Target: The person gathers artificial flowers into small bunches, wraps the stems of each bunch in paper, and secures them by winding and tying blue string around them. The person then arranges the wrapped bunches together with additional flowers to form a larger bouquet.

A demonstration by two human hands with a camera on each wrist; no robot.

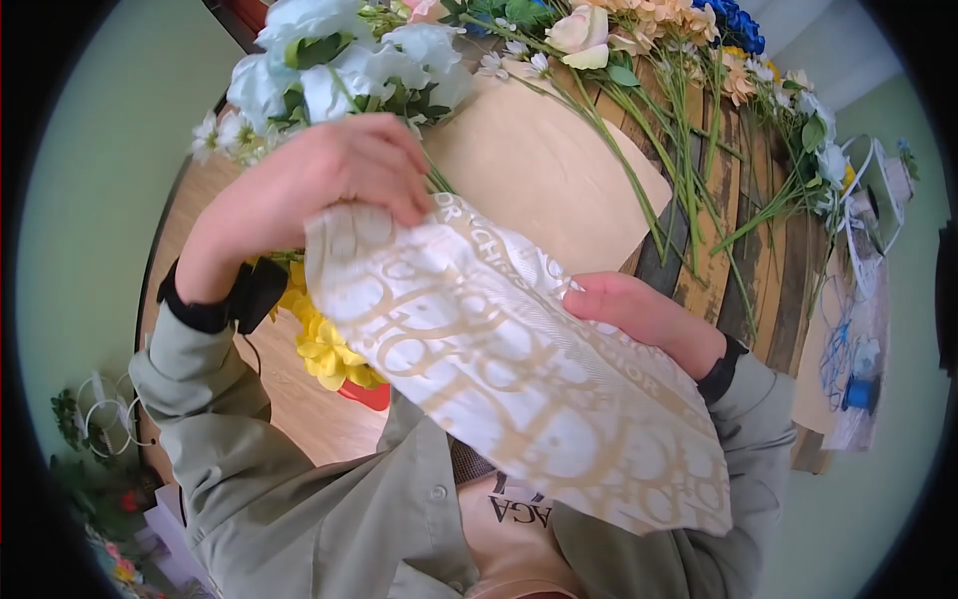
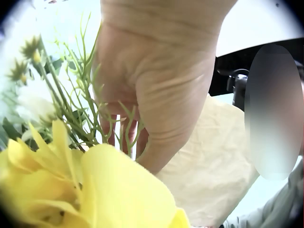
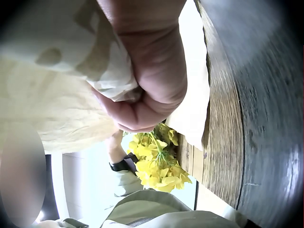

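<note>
A sheet of white wrapping paper with beige lettering is held up in front of the person's chest, its plain beige back facing the left wrist camera. My left hand bends over its upper left edge, fingertips on the printed face and thumb against the back. Its grip is partly hidden. Further along the upper edge, my right hand pinches the paper, bunching it between curled fingers and thumb in the right wrist view. Yellow flowers show below the left hand, and thin green stems run beside it.
Pale blue flowers lie at the back left of the slatted wooden table. A beige sheet covers its middle. Loose green stems and a pale pink rose lie behind. Blue ribbon sits far right.
</note>
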